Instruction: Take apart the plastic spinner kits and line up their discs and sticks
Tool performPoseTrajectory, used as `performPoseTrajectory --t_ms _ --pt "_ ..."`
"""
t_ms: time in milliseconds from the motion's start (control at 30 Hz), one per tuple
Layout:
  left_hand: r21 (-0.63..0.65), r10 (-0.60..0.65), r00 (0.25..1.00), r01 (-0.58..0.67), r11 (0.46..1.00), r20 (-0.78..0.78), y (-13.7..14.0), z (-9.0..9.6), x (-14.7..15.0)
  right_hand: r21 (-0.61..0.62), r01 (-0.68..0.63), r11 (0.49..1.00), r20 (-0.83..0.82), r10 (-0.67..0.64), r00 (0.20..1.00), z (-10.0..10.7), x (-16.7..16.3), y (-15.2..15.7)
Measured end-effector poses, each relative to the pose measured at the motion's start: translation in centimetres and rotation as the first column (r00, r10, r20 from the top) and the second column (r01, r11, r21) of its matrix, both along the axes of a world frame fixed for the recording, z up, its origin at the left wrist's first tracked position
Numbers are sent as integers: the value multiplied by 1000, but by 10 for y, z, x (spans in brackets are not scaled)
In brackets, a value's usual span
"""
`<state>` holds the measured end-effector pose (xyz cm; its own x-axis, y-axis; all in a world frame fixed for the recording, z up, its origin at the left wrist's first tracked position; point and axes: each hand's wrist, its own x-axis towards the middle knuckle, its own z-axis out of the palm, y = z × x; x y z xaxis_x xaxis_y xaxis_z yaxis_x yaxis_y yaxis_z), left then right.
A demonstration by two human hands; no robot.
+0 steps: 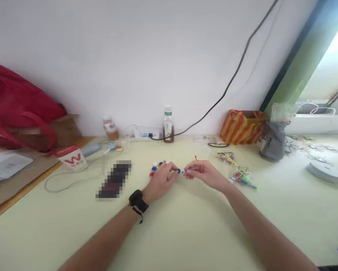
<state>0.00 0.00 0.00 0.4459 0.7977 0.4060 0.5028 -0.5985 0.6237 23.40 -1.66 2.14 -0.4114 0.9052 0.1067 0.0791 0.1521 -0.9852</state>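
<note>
My left hand (162,180), with a black watch on its wrist, pinches a small blue round piece (179,171) between thumb and fingertips. Close beside it, my right hand (205,174) has its thumb and fingers closed on a thin bluish stick-like piece (182,173). The two pieces meet or nearly meet between my hands; blur keeps me from telling if they are joined. Just behind my left hand lie several round caps, among them a blue cap (154,169) and a red cap (151,174). A red pointed piece (195,158) shows behind my right hand.
Bagged colourful plastic pieces (244,177) lie right of my right hand. A pixelated dark object (114,180) lies left. By the wall stand a brown-liquid bottle (168,128), a power strip (146,135) and a striped bag (239,127). A black cable (228,84) hangs down to the strip.
</note>
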Motion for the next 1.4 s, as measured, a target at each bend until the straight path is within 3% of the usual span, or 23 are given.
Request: performPoseTrajectory --t_ms 200,400,567,733,1033,1100,1200,1267,1400 --pt "-198 -27 965 81 977 261 8 -1 3 117 42 992 -22 -40 999 2 -1 3" --pt "-428 -28 902 231 874 430 10 -5 6 70 38 997 -61 -33 998 -4 -5 3" --pt "-442 -89 854 352 825 513 7 -3 8 109 66 992 -83 -58 995 -12 -11 3" --pt "-493 -80 880 336 803 469 2 0 7 159 140 977 -63 -131 989 -14 -14 2" --pt "-460 -84 866 342 819 494 0 -1 9 309 162 937 105 -203 974 -14 -20 -1" --pt "-429 -46 834 329 841 550 2 0 8 222 170 960 97 -195 976 -14 -21 -3" --pt "-400 20 794 283 872 607 4 4 6 3 9 1000 41 -9 999 -12 -21 -7" --pt "-387 42 796 247 888 604 3 8 5 -56 -51 997 12 52 999 -9 -19 -8" --pt "-356 20 830 217 909 557 0 11 4 -15 108 994 -19 -108 994 -2 -15 -6"
